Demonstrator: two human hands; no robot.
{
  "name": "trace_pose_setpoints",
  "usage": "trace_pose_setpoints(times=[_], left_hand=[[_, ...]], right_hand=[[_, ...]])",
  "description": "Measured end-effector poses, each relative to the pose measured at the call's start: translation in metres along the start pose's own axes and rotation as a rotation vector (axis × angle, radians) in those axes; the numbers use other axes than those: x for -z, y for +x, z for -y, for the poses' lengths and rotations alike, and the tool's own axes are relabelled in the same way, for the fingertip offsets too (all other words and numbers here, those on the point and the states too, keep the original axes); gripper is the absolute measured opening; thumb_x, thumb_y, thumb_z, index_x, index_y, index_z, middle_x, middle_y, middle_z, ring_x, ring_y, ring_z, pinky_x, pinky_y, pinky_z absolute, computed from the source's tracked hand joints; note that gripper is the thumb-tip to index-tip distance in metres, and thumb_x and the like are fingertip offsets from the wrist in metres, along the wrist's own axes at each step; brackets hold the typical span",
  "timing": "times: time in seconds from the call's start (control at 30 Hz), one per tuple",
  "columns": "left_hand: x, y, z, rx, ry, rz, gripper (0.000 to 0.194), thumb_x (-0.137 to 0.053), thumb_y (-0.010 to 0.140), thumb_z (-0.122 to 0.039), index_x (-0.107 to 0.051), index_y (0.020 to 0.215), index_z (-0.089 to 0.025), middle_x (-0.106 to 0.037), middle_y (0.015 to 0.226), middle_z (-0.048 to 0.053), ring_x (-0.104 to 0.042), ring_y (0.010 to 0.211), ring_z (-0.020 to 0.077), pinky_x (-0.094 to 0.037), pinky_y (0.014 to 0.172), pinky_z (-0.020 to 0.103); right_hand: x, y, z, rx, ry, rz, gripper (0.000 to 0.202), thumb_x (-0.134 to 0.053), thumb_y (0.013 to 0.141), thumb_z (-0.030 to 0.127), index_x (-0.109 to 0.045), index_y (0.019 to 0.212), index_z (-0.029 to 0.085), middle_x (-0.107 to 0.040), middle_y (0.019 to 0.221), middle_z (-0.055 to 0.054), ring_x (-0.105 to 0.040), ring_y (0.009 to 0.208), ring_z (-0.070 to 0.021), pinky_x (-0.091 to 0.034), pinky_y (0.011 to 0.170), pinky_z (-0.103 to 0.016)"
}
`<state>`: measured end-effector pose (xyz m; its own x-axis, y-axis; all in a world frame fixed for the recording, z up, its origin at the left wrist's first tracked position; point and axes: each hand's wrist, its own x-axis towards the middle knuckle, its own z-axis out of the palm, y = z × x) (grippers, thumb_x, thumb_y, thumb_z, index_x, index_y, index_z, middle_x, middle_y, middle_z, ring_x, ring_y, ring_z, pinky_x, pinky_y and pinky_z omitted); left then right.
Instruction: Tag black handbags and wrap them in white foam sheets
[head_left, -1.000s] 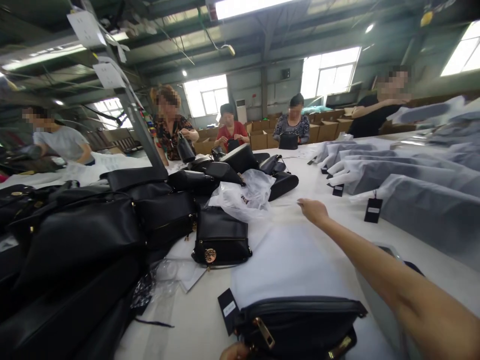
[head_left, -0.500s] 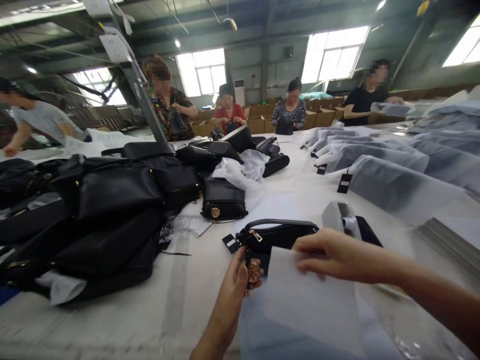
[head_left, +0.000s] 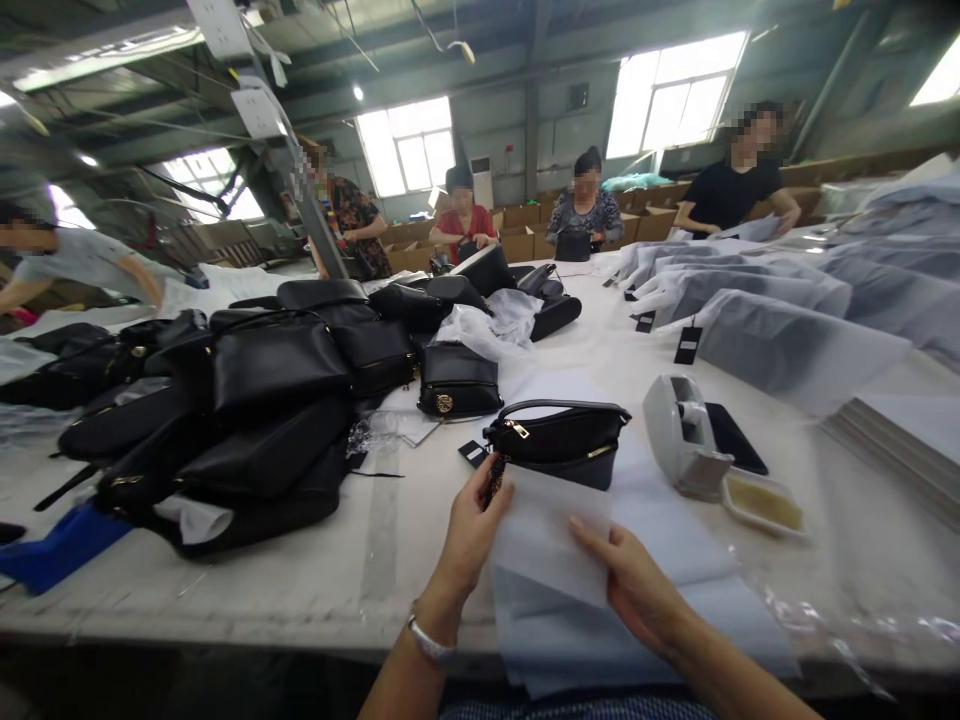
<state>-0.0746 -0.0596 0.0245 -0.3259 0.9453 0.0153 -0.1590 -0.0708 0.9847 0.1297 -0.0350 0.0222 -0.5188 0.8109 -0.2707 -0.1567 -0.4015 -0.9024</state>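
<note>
Black leather-look made up the bag (head_left: 559, 445), which stood upright near the middle of the table (head_left: 300, 600), its strap arched over the top and its zip pull hanging at the near left. It rested on a large pale sheet, the liner (head_left: 660, 530), which spread towards the table's front edge. At the bag's left end the left hand (head_left: 472, 530) had thumb and fingers closed around the charm (head_left: 493, 488), mostly hidden by them; the thumb also lay by the corner of a small translucent sheet (head_left: 547, 530). The right hand (head_left: 637, 580) pinched that sheet near its right side, thumb and forefinger drawn together, the other fingers loosely curled.

The step in hand seemed to be fitting the small sheet to the charm. The next move, I judged, called for a steady left hold and for the right to turn the sheet without creasing it.

Just left of the bag lay a tag (head_left: 472, 453). To the right stood a tape dispenser (head_left: 679, 430), with a dish (head_left: 763, 503) beside it. Farther out, a heap of black bags (head_left: 277, 365) filled the left, wrapped bags (head_left: 795, 345) lined the right, and co-workers stood or sat beyond.
</note>
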Motion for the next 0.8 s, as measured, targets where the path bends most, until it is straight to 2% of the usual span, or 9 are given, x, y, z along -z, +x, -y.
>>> trace_pose_setpoints(times=[0.13, 0.2, 0.3, 0.43, 0.5, 0.6, 0.7, 0.8], left_hand=[[0.007, 0.000, -0.004, 0.000, 0.059, -0.128, 0.047, -0.061, 0.088, -0.047, -0.062, 0.122, -0.016, -0.073, 0.098, 0.008, -0.068, 0.082, 0.0173, -0.056, 0.072, 0.029], [0.010, -0.001, -0.006, -0.004, 0.062, -0.154, 0.040, -0.064, 0.086, -0.046, -0.066, 0.110, -0.014, -0.072, 0.091, 0.007, -0.068, 0.079, 0.0166, -0.056, 0.071, 0.029], [0.012, -0.004, -0.009, -0.037, 0.094, -0.157, 0.032, -0.067, 0.083, -0.041, -0.067, 0.102, -0.014, -0.073, 0.090, 0.008, -0.069, 0.081, 0.0175, -0.056, 0.073, 0.028], [0.014, -0.010, -0.017, -0.101, 0.247, -0.182, 0.030, -0.068, 0.083, -0.037, -0.070, 0.103, -0.015, -0.074, 0.089, 0.008, -0.069, 0.081, 0.0184, -0.055, 0.070, 0.027], [0.013, -0.013, -0.021, -0.117, 0.315, -0.203, 0.031, -0.068, 0.083, -0.037, -0.071, 0.105, -0.015, -0.074, 0.087, 0.008, -0.068, 0.076, 0.0174, -0.054, 0.068, 0.027], [0.008, -0.018, -0.023, -0.092, 0.298, -0.202, 0.032, -0.069, 0.082, -0.037, -0.072, 0.106, -0.015, -0.074, 0.084, 0.006, -0.067, 0.071, 0.0159, -0.054, 0.068, 0.027], [0.001, -0.024, -0.015, -0.047, 0.193, -0.199, 0.033, -0.071, 0.080, -0.037, -0.072, 0.103, -0.014, -0.074, 0.082, 0.006, -0.067, 0.070, 0.0159, -0.055, 0.068, 0.027], [-0.004, -0.027, -0.002, -0.042, 0.156, -0.225, 0.032, -0.072, 0.080, -0.036, -0.072, 0.103, -0.014, -0.074, 0.087, 0.008, -0.067, 0.072, 0.0164, -0.056, 0.069, 0.028]], right_hand=[[0.013, 0.011, -0.004, 0.105, -0.538, -0.148, 0.043, -0.067, 0.079, 0.057, -0.075, 0.091, 0.016, -0.076, 0.086, -0.008, -0.069, 0.083, -0.0323, -0.053, 0.073, -0.039], [0.013, 0.020, -0.002, 0.167, -0.718, -0.167, 0.042, -0.063, 0.081, 0.058, -0.075, 0.084, 0.017, -0.075, 0.080, -0.006, -0.068, 0.080, -0.0327, -0.051, 0.069, -0.038], [0.001, 0.032, -0.003, 0.241, -0.734, -0.175, 0.041, -0.058, 0.083, 0.054, -0.075, 0.086, 0.018, -0.076, 0.084, -0.006, -0.069, 0.082, -0.0321, -0.052, 0.071, -0.037], [-0.017, 0.041, -0.012, 0.314, -0.754, -0.210, 0.038, -0.059, 0.081, 0.052, -0.076, 0.085, 0.018, -0.076, 0.086, -0.009, -0.070, 0.084, -0.0348, -0.052, 0.076, -0.042], [-0.020, 0.042, -0.017, 0.328, -0.718, -0.209, 0.037, -0.060, 0.081, 0.052, -0.077, 0.084, 0.019, -0.076, 0.088, -0.009, -0.070, 0.087, -0.0358, -0.052, 0.080, -0.043], [-0.026, 0.043, -0.022, 0.262, -0.512, -0.169, 0.039, -0.062, 0.082, 0.054, -0.076, 0.091, 0.019, -0.076, 0.094, -0.008, -0.069, 0.090, -0.0346, -0.053, 0.079, -0.041], [-0.040, 0.048, -0.023, 0.202, -0.225, -0.116, 0.043, -0.066, 0.082, 0.054, -0.074, 0.103, 0.018, -0.075, 0.103, -0.008, -0.068, 0.096, -0.0323, -0.053, 0.080, -0.039], [-0.055, 0.053, -0.020, 0.164, 0.036, -0.046, 0.044, -0.071, 0.080, 0.052, -0.073, 0.104, 0.016, -0.075, 0.101, -0.009, -0.067, 0.097, -0.0302, -0.053, 0.082, -0.039]])
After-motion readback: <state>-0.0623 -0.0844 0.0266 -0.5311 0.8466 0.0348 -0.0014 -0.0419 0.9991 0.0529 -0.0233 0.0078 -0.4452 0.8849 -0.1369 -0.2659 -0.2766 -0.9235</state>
